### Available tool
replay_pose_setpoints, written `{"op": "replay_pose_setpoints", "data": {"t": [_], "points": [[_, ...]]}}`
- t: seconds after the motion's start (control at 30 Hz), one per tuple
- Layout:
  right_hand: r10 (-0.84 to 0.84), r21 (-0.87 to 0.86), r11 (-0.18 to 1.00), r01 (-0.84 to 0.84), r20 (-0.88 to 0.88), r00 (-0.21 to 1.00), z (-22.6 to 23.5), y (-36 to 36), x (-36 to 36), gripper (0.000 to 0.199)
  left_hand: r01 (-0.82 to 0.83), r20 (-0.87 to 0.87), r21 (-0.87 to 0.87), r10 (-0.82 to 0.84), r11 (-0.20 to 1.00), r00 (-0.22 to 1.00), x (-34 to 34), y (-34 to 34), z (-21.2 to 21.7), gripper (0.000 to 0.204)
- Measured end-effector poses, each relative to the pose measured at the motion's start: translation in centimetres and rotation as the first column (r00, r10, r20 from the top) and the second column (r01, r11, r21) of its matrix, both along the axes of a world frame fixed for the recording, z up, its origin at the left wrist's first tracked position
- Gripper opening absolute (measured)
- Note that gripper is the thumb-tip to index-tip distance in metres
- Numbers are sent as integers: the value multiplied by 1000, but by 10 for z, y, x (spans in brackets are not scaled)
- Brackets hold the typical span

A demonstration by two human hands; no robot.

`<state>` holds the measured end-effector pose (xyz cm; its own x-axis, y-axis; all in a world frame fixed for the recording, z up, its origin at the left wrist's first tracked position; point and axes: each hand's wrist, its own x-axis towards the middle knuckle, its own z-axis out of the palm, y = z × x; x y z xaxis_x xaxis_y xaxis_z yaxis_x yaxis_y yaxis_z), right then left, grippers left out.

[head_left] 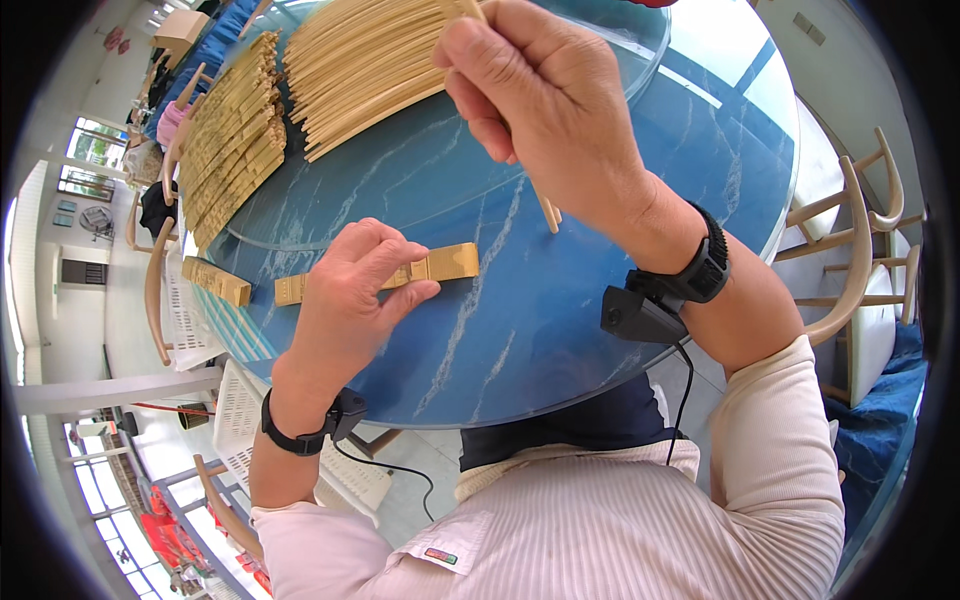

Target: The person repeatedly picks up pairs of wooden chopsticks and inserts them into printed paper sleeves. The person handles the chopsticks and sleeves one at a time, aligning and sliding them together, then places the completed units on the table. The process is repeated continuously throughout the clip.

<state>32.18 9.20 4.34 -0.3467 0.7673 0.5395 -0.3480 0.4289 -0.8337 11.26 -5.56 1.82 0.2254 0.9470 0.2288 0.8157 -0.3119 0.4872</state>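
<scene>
My right hand (550,110) is raised over the blue table, fingers closed round a pair of light wooden chopsticks (549,213). Their lower ends stick out below the palm, and their upper ends reach the picture's top edge. Lower and to the left, my left hand (350,285) pinches a long yellow-brown paper chopstick sleeve (455,262) between thumb and fingers. That sleeve lies crosswise at the table, its middle partly covered by the hand. Beyond it is a wide row of loose chopsticks (370,75), with a layered pile of similar sleeves (230,140) on its left.
A small stack of sleeves (217,281) lies at the left edge of the round blue marbled table (560,330). A glass turntable (655,45) rises at the back. Wooden chairs (850,260) stand at the right. Cables hang from black wrist devices (645,313).
</scene>
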Motion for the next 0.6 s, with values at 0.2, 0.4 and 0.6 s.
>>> {"op": "replay_pose_setpoints", "data": {"t": [0.2, 0.4, 0.6], "points": [[-36, 159, 987, 20, 96, 995, -19, 4, -10, 36, 46, -275, 30, -36, 999, 961, 11, 10, -2, 44], [165, -105, 985, -139, 290, 943, -3, -1, -3, 33, 24, -109, -46, -29, 999, 994, -2, 11, -4, 42], [256, -158, 967, -201, 595, 762, -2, -3, -2, 26, -18, -84, 7, 19, 1000, 996, -7, 6, 19, 43]]}}
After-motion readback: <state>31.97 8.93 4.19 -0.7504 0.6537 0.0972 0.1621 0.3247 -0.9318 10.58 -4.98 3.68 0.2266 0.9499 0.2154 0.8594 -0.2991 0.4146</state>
